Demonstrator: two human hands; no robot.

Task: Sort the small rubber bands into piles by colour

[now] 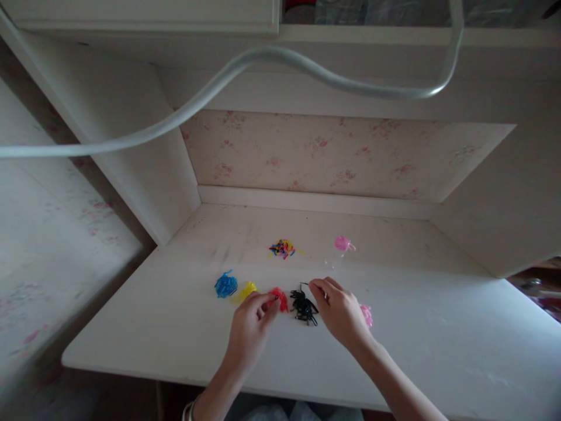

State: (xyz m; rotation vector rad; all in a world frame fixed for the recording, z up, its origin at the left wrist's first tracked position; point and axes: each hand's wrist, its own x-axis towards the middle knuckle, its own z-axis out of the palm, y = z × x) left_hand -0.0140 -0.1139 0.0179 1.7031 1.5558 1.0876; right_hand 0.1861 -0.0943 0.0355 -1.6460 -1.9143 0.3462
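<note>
Small piles of tiny rubber bands lie in a row on the white desk (416,345): blue (225,285), yellow (248,290), red (280,298), black (303,307) and pink (367,314). My left hand (250,328) has its fingertips pinched at the red pile. My right hand (339,310) pinches a black band just above the black pile, and its wrist partly hides the pink pile. Farther back lie a mixed-colour pile (283,248) and a pink object (342,244).
The desk sits in an alcove with a floral-papered back wall (315,152) and white side panels. A grey cable (272,58) hangs across the upper view. The desk's front edge runs just under my forearms.
</note>
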